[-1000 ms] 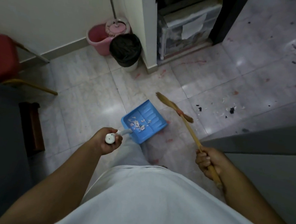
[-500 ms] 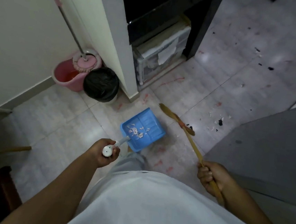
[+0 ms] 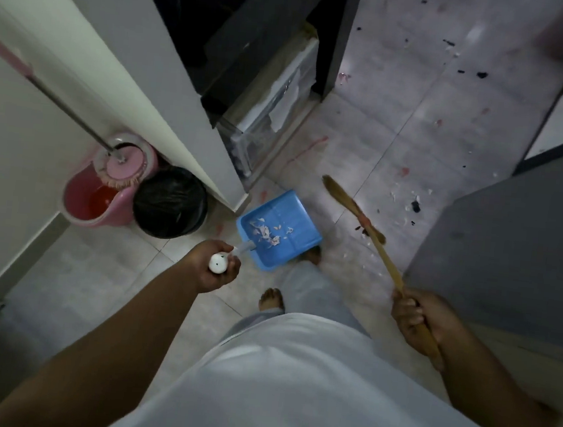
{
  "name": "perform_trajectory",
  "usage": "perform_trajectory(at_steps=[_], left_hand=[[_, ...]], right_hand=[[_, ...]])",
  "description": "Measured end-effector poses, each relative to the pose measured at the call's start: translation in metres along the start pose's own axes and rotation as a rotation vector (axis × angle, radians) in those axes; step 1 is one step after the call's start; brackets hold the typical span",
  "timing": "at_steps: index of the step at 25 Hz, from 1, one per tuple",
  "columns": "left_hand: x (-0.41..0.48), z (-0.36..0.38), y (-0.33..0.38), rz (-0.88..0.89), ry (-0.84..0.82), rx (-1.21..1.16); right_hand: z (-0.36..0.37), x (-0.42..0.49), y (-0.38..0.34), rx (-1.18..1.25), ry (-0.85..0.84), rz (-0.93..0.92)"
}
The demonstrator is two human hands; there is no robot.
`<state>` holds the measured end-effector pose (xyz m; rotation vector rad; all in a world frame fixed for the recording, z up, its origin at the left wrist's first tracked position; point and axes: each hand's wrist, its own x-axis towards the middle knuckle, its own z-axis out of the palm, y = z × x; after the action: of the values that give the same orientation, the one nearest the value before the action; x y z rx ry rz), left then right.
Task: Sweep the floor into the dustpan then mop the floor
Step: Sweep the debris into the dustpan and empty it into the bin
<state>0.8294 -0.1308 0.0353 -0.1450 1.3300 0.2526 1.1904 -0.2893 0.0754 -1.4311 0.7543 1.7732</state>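
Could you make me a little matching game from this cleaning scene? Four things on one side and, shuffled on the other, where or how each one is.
1 dustpan
2 broom
3 mop
4 bin

A held in the right hand
B stands in the pink bucket
C carries white scraps
D black inside

Pairs: 1-C, 2-A, 3-B, 4-D.

Black-lined bin [image 3: 170,202] stood at the foot of a white wall corner [image 3: 179,117]. Clear plastic drawers [image 3: 276,109] sat below a dark cabinet [image 3: 250,28]. Grey panel [image 3: 510,256] at right.
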Motion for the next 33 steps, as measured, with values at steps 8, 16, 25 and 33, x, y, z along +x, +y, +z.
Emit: perform_trajectory(at_steps=[8,16,25,33], left_hand=[[0.024,0.072,0.092,-0.066,0.004,0.115],[0.057,0.165,0.159,-0.183,0.045,0.228],[0.105,0.252,0.229,-0.219,0.083,0.499],[0.128,0.288,0.25,-0.191,0.102,0.693]], right_hand=[[0.02,0.038,-0.043,0.23,-0.001,0.046],[0.034,0.057,-0.063,0.396,0.043,0.096],[0.075,0.05,-0.009,0.718,0.081,0.049],[0.107,0.071,0.024,0.847,0.053,0.155]])
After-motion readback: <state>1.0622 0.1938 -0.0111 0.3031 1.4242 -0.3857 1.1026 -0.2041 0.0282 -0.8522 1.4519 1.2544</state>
